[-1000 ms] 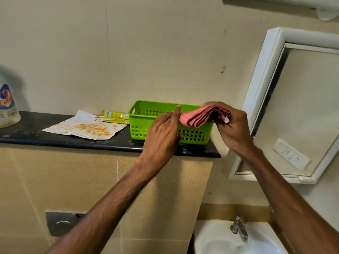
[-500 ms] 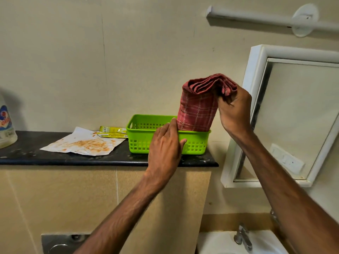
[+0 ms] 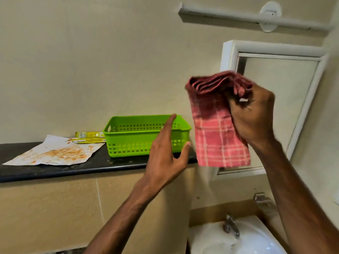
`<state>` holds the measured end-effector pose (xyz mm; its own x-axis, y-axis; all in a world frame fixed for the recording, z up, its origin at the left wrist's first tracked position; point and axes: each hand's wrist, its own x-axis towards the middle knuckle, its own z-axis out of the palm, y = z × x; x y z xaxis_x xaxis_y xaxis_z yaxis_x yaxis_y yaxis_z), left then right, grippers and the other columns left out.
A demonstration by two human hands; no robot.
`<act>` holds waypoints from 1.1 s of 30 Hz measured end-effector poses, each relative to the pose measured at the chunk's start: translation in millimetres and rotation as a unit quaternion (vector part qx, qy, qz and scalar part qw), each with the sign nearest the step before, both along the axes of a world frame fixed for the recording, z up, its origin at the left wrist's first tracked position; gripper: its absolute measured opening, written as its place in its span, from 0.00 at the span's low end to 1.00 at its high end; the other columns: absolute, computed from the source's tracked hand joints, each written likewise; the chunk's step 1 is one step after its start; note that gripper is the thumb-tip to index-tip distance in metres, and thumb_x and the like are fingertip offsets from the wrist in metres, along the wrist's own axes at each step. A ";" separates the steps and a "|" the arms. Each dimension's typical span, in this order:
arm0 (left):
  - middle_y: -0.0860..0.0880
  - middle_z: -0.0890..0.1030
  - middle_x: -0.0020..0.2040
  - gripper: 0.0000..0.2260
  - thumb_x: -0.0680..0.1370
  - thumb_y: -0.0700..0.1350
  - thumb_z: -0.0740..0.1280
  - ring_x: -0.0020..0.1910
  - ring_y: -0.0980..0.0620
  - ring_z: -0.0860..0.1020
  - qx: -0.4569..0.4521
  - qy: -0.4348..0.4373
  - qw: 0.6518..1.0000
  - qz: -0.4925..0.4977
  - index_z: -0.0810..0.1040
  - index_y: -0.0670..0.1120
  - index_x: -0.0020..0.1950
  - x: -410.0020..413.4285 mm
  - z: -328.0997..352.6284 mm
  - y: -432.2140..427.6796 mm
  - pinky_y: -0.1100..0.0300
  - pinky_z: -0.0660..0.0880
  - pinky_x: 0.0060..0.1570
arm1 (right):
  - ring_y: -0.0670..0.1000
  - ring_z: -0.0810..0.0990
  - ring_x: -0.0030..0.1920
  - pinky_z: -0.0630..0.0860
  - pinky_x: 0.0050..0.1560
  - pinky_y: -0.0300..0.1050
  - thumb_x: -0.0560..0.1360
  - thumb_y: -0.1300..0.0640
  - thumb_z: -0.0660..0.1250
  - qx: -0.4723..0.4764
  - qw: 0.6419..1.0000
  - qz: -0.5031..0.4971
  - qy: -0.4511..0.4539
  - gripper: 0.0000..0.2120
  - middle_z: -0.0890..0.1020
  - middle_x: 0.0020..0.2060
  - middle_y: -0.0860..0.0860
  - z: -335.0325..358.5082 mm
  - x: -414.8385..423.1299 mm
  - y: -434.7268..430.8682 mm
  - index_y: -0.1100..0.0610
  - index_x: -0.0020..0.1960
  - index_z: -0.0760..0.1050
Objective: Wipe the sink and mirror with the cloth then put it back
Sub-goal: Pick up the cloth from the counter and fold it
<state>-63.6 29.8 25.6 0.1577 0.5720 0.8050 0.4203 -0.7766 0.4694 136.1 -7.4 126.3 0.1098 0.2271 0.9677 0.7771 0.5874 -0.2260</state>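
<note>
Nearest, at the bottom right, lies the white ceramic sink with its short metal tap. Nothing touches it, and it looks not yet wiped.

Above it the left hand hovers in front of the green slotted plastic basket. Its fingers are spread and relaxed and hold nothing. Whether the thumb touches the basket's corner cannot be told.

The right hand is raised beside it, fingers curled round the bunched top of the folded red-and-pink checked cloth. The cloth hangs free in the air, just right of the basket and across the lower left corner of the white-framed wall mirror.

The basket stands on the black stone surface, next to a stained sheet of white paper and a yellow sachet.

By my reading, this is the fetching step: the cloth is in hand and the wiping has not begun. The next move calls for lowering the cloth to the sink, or swinging it right to the mirror, and opening a flat face of it to press and rub. The free left hand could help unfold it.
</note>
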 end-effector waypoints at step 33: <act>0.38 0.81 0.55 0.09 0.79 0.30 0.65 0.50 0.46 0.82 -0.343 -0.047 0.843 -0.412 0.74 0.32 0.59 116.2 -104.0 17.6 0.56 0.82 0.47 | 0.65 0.83 0.61 0.79 0.61 0.67 0.71 0.69 0.74 -0.287 0.831 0.207 0.429 0.14 0.84 0.56 0.63 -221.7 102.6 -57.9 0.64 0.56 0.80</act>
